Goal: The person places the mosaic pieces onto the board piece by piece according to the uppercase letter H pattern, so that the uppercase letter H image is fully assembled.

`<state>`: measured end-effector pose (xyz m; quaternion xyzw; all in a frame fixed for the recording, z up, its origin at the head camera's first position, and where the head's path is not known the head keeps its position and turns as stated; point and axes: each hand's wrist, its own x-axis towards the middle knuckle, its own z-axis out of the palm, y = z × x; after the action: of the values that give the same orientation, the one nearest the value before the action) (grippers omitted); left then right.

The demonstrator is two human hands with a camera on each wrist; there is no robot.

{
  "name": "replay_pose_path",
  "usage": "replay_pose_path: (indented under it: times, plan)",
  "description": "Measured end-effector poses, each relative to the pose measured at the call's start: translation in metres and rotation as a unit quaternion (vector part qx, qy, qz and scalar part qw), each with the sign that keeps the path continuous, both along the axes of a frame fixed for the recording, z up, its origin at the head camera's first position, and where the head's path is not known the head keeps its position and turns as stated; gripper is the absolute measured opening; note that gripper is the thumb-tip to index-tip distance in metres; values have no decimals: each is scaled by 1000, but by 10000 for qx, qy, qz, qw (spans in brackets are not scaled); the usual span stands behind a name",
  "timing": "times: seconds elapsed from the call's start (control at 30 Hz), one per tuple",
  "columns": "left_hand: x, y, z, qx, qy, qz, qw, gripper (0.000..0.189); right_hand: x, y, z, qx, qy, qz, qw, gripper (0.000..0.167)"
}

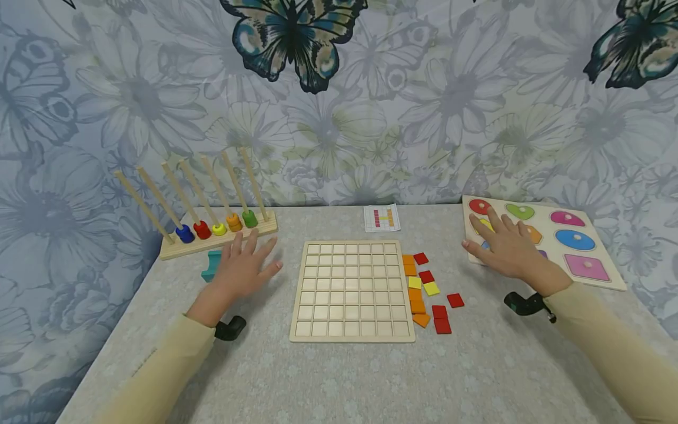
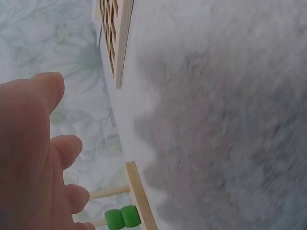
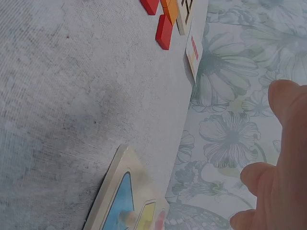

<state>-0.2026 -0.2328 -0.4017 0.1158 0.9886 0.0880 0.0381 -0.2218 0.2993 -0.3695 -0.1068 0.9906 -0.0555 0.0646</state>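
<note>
My left hand (image 1: 241, 268) hovers with spread fingers over the table's left side, holding nothing. It partly covers a teal curved piece (image 1: 211, 266) and is near the wooden peg stand (image 1: 219, 238); that stand's green beads (image 2: 123, 217) show in the left wrist view. Fingers apart and nothing held, my right hand (image 1: 505, 247) is above the shape puzzle board (image 1: 598, 272), hiding some of its pieces. Between the hands lies a wooden grid board (image 1: 352, 337) with bare squares. Red tiles (image 1: 442, 325), orange tiles (image 1: 417, 300) and yellow tiles (image 1: 431, 288) lie along its right edge.
A small printed card (image 1: 382, 218) with a coloured square pattern lies behind the grid board. Blue beads (image 1: 185, 234), red beads (image 1: 202, 229) and other coloured beads sit low on the stand's upright pegs. A wall with a flower and butterfly print (image 1: 328, 129) rises behind the table.
</note>
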Motion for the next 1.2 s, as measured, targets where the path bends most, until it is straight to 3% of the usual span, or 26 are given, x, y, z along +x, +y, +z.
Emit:
replay_pose_path:
  times: [0.67, 1.03, 1.2]
  plan:
    - [19, 24, -22, 432, -340, -624, 9965, 68, 4, 1, -7, -1, 62, 75, 10000, 85]
    - [20, 27, -29, 528, -699, -861, 9924, 64, 5, 2, -9, -130, 53, 58, 9999, 84]
    - [21, 26, -32, 666, -686, -904, 9913, 63, 4, 3, -12, -116, 55, 63, 9999, 84]
